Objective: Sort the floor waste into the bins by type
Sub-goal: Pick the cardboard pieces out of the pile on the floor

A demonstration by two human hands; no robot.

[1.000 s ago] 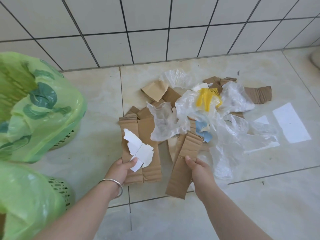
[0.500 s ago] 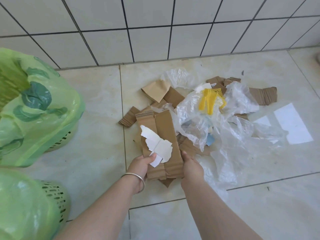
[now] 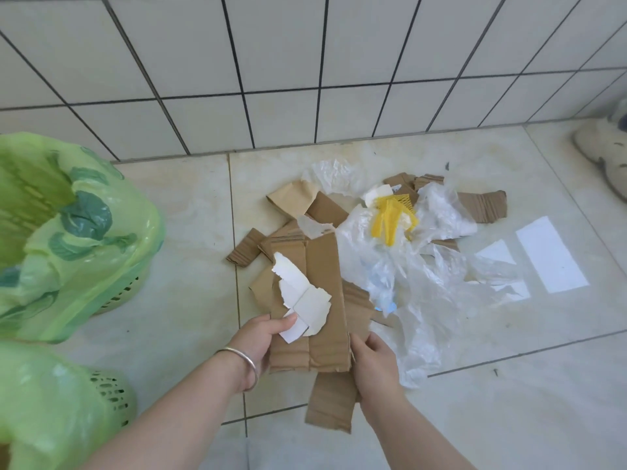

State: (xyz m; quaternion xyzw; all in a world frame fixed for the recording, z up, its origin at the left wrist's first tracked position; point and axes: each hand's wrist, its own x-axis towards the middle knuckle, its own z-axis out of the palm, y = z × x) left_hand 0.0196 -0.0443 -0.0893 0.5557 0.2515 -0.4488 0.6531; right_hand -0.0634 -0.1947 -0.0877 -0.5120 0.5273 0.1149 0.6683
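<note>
Both cardboard strips now stacked into one cardboard bundle (image 3: 314, 300), held above the floor pile (image 3: 390, 252), left hand (image 3: 259, 340) thumb pinning a torn white card (image 3: 302, 296), right hand (image 3: 375, 364) gripping the edge. Risk: loose lower strip (image 3: 330, 401) or card slips before reaching the green-lined bins (image 3: 68, 232), since only thumb pressure holds them.

White square-tiled wall (image 3: 305, 56) with dark grout lines runs across the top, meeting the glossy cream floor tiles (image 3: 509, 412) along a straight edge. Bright white sunlight patches (image 3: 551, 254) lie on the floor at right. A dirty off-white shoe (image 3: 607, 157), cut by the frame, sits at the far right edge near the wall.
</note>
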